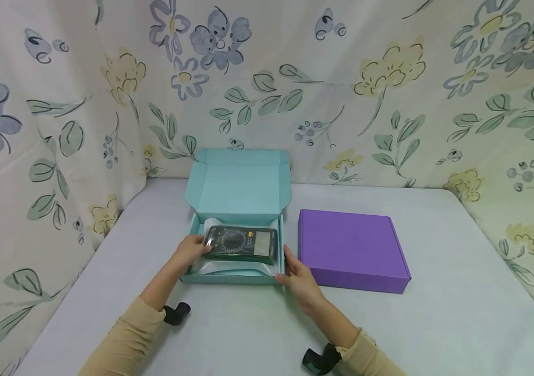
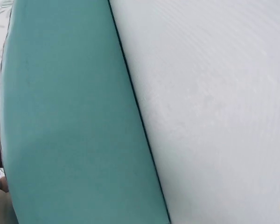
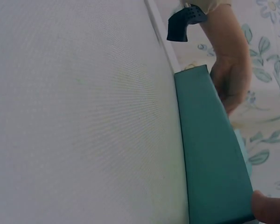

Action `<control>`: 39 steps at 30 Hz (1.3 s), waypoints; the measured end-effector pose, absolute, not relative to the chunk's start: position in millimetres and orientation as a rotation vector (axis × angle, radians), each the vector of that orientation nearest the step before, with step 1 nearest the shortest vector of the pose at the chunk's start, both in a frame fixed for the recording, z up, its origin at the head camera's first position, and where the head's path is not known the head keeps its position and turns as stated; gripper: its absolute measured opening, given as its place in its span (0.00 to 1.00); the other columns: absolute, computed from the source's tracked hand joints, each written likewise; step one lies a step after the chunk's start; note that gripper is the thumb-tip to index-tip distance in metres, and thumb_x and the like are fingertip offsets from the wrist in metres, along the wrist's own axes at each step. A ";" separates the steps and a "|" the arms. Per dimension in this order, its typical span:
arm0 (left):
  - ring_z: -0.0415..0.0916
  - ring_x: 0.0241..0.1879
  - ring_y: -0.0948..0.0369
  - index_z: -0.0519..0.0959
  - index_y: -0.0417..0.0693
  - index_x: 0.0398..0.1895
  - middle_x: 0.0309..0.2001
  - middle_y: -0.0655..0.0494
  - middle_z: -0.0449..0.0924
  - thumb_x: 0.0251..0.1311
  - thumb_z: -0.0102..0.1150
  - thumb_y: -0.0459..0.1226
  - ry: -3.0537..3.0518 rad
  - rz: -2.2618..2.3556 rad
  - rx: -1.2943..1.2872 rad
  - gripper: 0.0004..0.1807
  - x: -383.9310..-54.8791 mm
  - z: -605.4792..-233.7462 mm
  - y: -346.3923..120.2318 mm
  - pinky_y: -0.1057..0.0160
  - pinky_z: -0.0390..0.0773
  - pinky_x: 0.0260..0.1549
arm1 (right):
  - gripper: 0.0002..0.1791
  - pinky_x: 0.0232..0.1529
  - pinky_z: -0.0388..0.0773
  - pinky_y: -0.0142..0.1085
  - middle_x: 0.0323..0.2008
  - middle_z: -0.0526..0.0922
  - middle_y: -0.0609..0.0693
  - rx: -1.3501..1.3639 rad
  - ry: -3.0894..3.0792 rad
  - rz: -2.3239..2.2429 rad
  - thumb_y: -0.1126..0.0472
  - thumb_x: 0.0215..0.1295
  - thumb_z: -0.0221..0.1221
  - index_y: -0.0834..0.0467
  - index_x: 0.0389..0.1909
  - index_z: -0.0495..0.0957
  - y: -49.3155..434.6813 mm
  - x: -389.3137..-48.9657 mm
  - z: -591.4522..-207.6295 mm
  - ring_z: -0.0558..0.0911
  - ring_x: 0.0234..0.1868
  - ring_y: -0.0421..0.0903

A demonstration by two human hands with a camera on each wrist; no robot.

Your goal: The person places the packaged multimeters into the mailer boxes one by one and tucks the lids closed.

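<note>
Multimeter (image 1: 242, 248): lying face up inside the open teal box (image 1: 229, 280), with dial toward the left and display toward the right; best kept level, so as not to dip one end against a wall.
Left hand (image 1: 190, 249): clamped on the meter's left end; hard to tell from the head view whether hooked under the case or only pinching its edge. With just one end held, better to guide gently than to twist.
White wrapping (image 1: 206, 266): spread beneath and around the meter, showing most along the front; worth smoothing flat and keeping clear of the fingers, to avoid bunching or dragging.
Right hand (image 1: 299, 279): gripping the teal box at its front right corner, with the thumb at the front and fingers along the outer right wall; useful as a brace, firm enough to stop sliding, light enough not to bow the wall.
Lid (image 1: 241, 183): raised at the back, well away from both hands; best left upright.
Purple box (image 1: 349, 245): closed, just beyond the right hand; mind the elbow room there.
White table (image 1: 248, 334): spread under both boxes; good for keeping the teal box flat.
</note>
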State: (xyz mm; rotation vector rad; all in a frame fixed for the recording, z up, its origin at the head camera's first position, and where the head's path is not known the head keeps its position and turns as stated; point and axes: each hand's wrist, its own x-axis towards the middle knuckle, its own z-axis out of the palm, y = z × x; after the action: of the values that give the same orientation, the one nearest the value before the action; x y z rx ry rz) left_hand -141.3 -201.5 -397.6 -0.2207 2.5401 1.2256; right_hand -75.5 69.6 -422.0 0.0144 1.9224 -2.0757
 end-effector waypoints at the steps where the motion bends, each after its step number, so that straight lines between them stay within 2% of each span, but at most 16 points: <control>1: 0.63 0.63 0.35 0.61 0.21 0.65 0.62 0.26 0.65 0.69 0.49 0.31 2.567 1.204 -0.222 0.26 -140.1 -397.7 -200.7 0.38 0.64 0.61 | 0.42 0.68 0.55 0.50 0.75 0.42 0.64 0.014 1.920 -2.078 0.79 0.65 0.51 0.61 0.76 0.44 69.3 -75.4 -421.8 0.47 0.74 0.61; 8: 0.69 0.58 0.35 0.67 0.19 0.59 0.57 0.25 0.71 0.66 0.54 0.29 2.751 1.040 -0.180 0.22 -132.4 -396.8 -195.0 0.41 0.72 0.55 | 0.42 0.69 0.54 0.51 0.75 0.42 0.64 -0.004 1.909 -2.085 0.80 0.65 0.51 0.61 0.76 0.44 68.2 -75.1 -421.2 0.47 0.74 0.61; 13: 0.65 0.61 0.33 0.66 0.17 0.59 0.58 0.25 0.68 0.65 0.54 0.27 2.872 0.937 -0.094 0.24 -129.1 -394.2 -191.7 0.38 0.69 0.56 | 0.42 0.68 0.54 0.50 0.75 0.42 0.64 -0.010 1.920 -2.077 0.79 0.65 0.51 0.61 0.76 0.44 67.3 -75.3 -419.6 0.47 0.74 0.61; 22: 0.67 0.60 0.34 0.66 0.19 0.60 0.58 0.27 0.70 0.66 0.53 0.28 2.922 0.824 0.022 0.23 -126.1 -393.8 -191.4 0.39 0.71 0.55 | 0.42 0.69 0.52 0.50 0.75 0.41 0.63 -0.006 1.940 -2.064 0.79 0.65 0.51 0.62 0.76 0.43 65.5 -76.9 -417.5 0.45 0.74 0.61; 29: 0.61 0.63 0.32 0.60 0.20 0.65 0.62 0.25 0.64 0.67 0.54 0.33 2.812 0.869 0.054 0.30 -130.3 -392.1 -197.2 0.36 0.67 0.57 | 0.42 0.69 0.51 0.52 0.75 0.41 0.64 0.013 1.964 -2.037 0.80 0.65 0.51 0.63 0.76 0.43 65.5 -78.4 -412.5 0.46 0.74 0.62; 34: 0.62 0.63 0.34 0.58 0.25 0.69 0.65 0.27 0.62 0.70 0.51 0.37 2.726 1.052 -0.008 0.31 -127.2 -382.5 -202.1 0.37 0.67 0.58 | 0.41 0.70 0.49 0.54 0.74 0.43 0.66 -0.015 2.017 -1.960 0.78 0.64 0.52 0.68 0.75 0.43 68.1 -77.2 -405.4 0.46 0.74 0.63; 39: 0.59 0.67 0.39 0.58 0.30 0.71 0.69 0.33 0.60 0.75 0.42 0.39 2.595 1.545 -0.178 0.28 -129.4 -358.2 -215.7 0.45 0.62 0.65 | 0.34 0.69 0.51 0.56 0.73 0.53 0.66 -0.031 2.113 -1.909 0.70 0.69 0.50 0.71 0.73 0.50 77.9 -82.6 -391.3 0.53 0.73 0.63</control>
State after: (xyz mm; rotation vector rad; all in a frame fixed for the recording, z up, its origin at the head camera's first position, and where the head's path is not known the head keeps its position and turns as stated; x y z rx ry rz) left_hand -129.4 -215.7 -358.2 -0.1785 2.5953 1.5447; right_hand -82.6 77.9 -391.3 -0.0305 2.1134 -1.9086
